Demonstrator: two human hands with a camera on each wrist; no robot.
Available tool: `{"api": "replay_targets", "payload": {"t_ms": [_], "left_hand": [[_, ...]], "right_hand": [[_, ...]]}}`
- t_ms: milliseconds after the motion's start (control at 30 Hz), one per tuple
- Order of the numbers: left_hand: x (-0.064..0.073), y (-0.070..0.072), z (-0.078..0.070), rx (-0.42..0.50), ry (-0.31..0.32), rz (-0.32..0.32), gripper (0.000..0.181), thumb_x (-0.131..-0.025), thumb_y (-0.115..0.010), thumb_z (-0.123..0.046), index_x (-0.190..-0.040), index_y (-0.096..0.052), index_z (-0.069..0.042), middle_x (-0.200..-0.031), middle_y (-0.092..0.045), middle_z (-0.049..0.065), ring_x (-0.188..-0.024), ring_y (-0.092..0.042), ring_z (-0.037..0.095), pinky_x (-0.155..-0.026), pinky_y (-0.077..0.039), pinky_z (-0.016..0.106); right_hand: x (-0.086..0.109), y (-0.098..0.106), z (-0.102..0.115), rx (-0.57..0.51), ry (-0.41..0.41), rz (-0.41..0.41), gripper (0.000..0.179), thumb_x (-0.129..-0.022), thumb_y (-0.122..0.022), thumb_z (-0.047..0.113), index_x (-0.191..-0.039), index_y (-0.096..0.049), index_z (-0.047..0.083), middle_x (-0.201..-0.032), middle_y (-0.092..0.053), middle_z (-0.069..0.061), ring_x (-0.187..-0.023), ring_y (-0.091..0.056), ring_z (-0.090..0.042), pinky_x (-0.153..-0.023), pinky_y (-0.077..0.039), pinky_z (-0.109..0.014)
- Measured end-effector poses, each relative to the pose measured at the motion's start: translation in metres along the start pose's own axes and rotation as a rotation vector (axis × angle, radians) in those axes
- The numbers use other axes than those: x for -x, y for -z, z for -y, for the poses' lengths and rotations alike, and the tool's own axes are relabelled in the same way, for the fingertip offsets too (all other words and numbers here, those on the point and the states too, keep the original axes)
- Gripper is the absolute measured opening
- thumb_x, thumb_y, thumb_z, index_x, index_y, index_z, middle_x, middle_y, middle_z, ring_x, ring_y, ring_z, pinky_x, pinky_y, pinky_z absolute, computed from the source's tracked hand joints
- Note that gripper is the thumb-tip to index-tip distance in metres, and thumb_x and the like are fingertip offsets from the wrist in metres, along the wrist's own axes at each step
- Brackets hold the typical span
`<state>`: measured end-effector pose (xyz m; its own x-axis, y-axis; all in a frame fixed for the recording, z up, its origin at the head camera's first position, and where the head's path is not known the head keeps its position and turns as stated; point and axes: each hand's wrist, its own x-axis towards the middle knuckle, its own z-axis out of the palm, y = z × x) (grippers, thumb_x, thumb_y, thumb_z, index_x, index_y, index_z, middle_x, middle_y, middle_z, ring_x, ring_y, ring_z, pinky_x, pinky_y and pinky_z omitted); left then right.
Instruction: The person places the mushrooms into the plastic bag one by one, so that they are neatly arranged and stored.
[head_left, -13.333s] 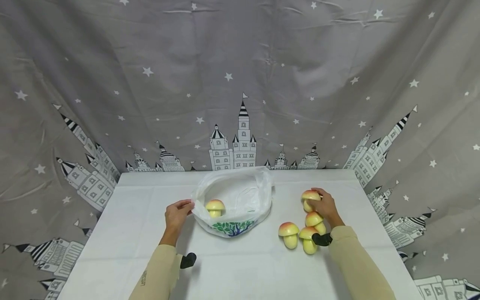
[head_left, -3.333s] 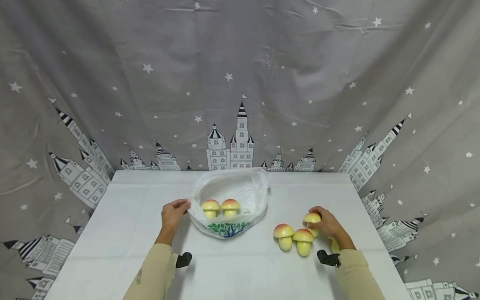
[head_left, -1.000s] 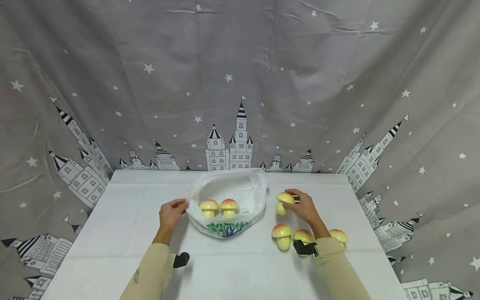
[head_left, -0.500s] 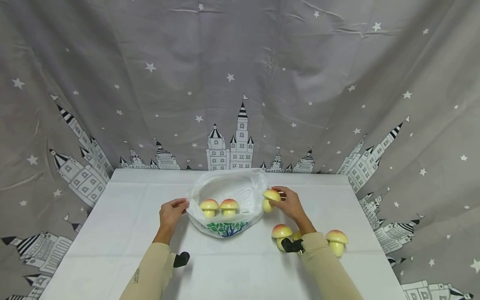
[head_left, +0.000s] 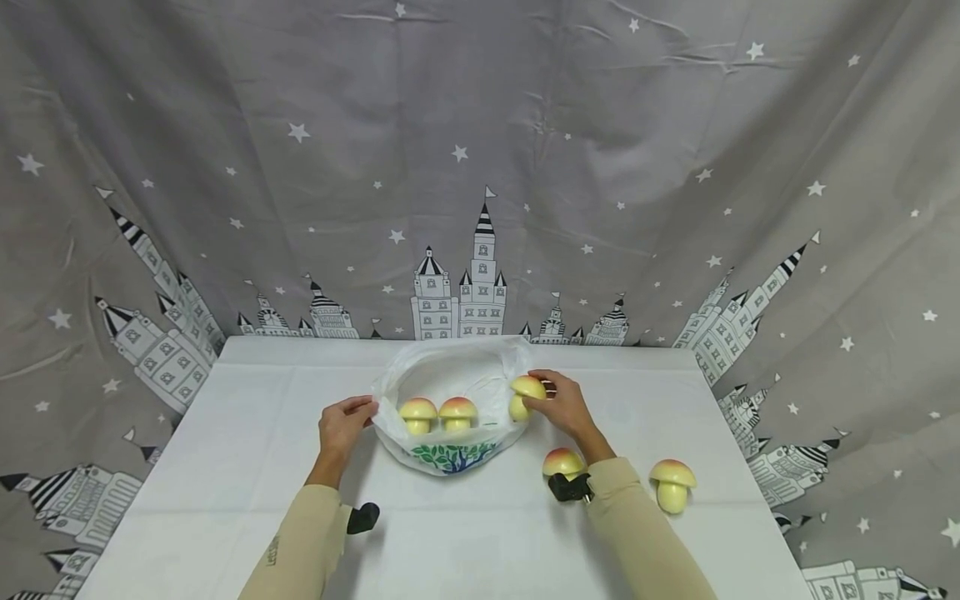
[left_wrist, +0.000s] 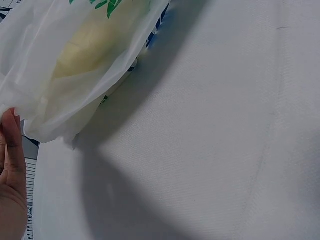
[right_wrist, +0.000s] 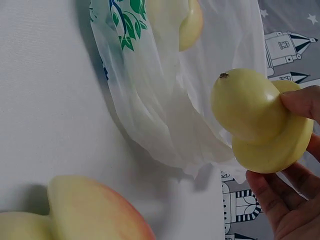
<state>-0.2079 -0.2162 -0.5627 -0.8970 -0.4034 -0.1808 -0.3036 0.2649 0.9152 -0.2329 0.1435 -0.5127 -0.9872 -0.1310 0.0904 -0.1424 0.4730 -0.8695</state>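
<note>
My left hand (head_left: 343, 429) pinches the left rim of a white plastic bag (head_left: 457, 457) printed with a green and blue tree. Two toy mushrooms with yellow stems and red-tinged caps, one left (head_left: 418, 410) and one right (head_left: 457, 408), sit inside its wide mouth. Over the bag's right rim, my right hand (head_left: 564, 407) holds another toy mushroom (head_left: 528, 387) by its cap. In the right wrist view, thumb and fingers grip the cap, and the rounded stem end (right_wrist: 245, 102) points toward the bag. Through the plastic, the left wrist view shows a yellowish shape (left_wrist: 90, 47).
On the white table (head_left: 450, 550), one toy mushroom (head_left: 562, 461) stands near the right wrist, partly behind its black camera (head_left: 568, 487). Another mushroom (head_left: 672, 483) lies right of the forearm. A grey curtain (head_left: 480, 100) with stars and castles hangs behind the table.
Since the oldest frame, a second mushroom has come into the bag. My right hand took another from the right-hand group and carried it left to the bag's rim. The left hand keeps its hold.
</note>
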Motion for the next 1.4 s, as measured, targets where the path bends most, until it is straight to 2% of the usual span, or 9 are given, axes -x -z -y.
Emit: {"api": "replay_targets", "payload": {"t_ms": [67,100,267,333,600,733,967,1167,1400], "left_hand": [[0.014,0.003,-0.017,0.02,0.026,0.001,0.03,-0.09,-0.067,-0.015,-0.112,-0.066,0.005,-0.101,-0.068,0.018,-0.081,-0.067,0.018,-0.07,-0.056,0.025],[0.015,0.004,-0.019,0.023,0.029,0.005,0.031,-0.09,-0.067,-0.015,-0.112,-0.066,0.006,-0.1,-0.069,0.018,-0.081,-0.067,0.019,-0.07,-0.056,0.026],[0.012,0.004,-0.015,0.002,0.046,0.018,0.03,-0.09,-0.067,-0.018,-0.112,-0.067,0.002,-0.099,-0.069,0.013,-0.077,-0.067,0.013,-0.053,-0.049,0.018],[0.011,0.004,-0.015,0.009,0.04,0.014,0.03,-0.09,-0.067,-0.018,-0.111,-0.067,0.003,-0.098,-0.069,0.014,-0.076,-0.067,0.013,-0.051,-0.048,0.018],[0.021,0.005,-0.024,0.036,0.018,0.009,0.029,-0.089,-0.067,-0.015,-0.11,-0.067,0.006,-0.099,-0.069,0.019,-0.08,-0.067,0.019,-0.076,-0.057,0.031],[0.022,0.005,-0.025,0.027,0.024,0.008,0.029,-0.09,-0.066,-0.014,-0.111,-0.067,0.006,-0.099,-0.069,0.017,-0.077,-0.067,0.015,-0.075,-0.057,0.03],[0.021,0.004,-0.025,0.002,0.02,0.016,0.029,-0.092,-0.063,-0.015,-0.114,-0.066,0.004,-0.106,-0.067,0.02,-0.081,-0.067,0.015,-0.084,-0.055,0.035],[0.02,0.004,-0.024,0.026,0.026,0.015,0.029,-0.091,-0.065,-0.012,-0.113,-0.066,0.006,-0.102,-0.069,0.018,-0.077,-0.066,0.011,-0.078,-0.057,0.031],[0.02,0.006,-0.025,0.028,0.018,0.024,0.029,-0.091,-0.064,-0.012,-0.113,-0.066,0.007,-0.102,-0.069,0.018,-0.075,-0.064,0.008,-0.078,-0.056,0.028]], "right_hand": [[-0.001,-0.002,0.0,0.003,0.002,-0.001,0.047,-0.076,-0.075,0.005,-0.121,-0.063,-0.002,-0.116,-0.064,-0.019,-0.101,-0.063,-0.033,-0.088,-0.053,-0.042],[-0.001,-0.003,0.001,0.002,0.003,-0.001,0.047,-0.076,-0.074,0.005,-0.121,-0.063,-0.002,-0.117,-0.064,-0.019,-0.102,-0.062,-0.033,-0.089,-0.053,-0.042],[-0.003,-0.009,0.002,-0.016,0.034,-0.003,0.047,-0.075,-0.074,0.004,-0.12,-0.063,-0.003,-0.118,-0.063,-0.019,-0.106,-0.061,-0.035,-0.091,-0.052,-0.042],[-0.003,-0.011,0.003,-0.02,0.048,-0.004,0.047,-0.074,-0.074,0.003,-0.119,-0.063,-0.003,-0.118,-0.062,-0.02,-0.106,-0.061,-0.035,-0.091,-0.052,-0.042],[-0.006,-0.02,0.001,0.014,0.117,0.009,0.047,-0.073,-0.075,0.002,-0.118,-0.063,-0.005,-0.115,-0.06,-0.02,-0.102,-0.061,-0.036,-0.089,-0.053,-0.042],[-0.007,-0.024,-0.001,0.038,0.125,0.018,0.047,-0.074,-0.074,0.002,-0.12,-0.062,-0.004,-0.116,-0.059,-0.018,-0.103,-0.06,-0.034,-0.09,-0.053,-0.042],[-0.008,-0.031,-0.002,0.094,0.168,0.054,0.045,-0.076,-0.073,0.003,-0.119,-0.061,-0.005,-0.116,-0.061,-0.019,-0.105,-0.06,-0.034,-0.091,-0.052,-0.045],[-0.007,-0.037,-0.001,0.182,0.127,0.105,0.046,-0.078,-0.071,0.007,-0.123,-0.061,-0.001,-0.121,-0.062,-0.016,-0.108,-0.058,-0.031,-0.094,-0.049,-0.045],[-0.005,-0.042,0.002,0.219,0.11,0.172,0.045,-0.083,-0.069,0.008,-0.127,-0.058,0.0,-0.126,-0.059,-0.017,-0.114,-0.056,-0.032,-0.099,-0.045,-0.046]]}}
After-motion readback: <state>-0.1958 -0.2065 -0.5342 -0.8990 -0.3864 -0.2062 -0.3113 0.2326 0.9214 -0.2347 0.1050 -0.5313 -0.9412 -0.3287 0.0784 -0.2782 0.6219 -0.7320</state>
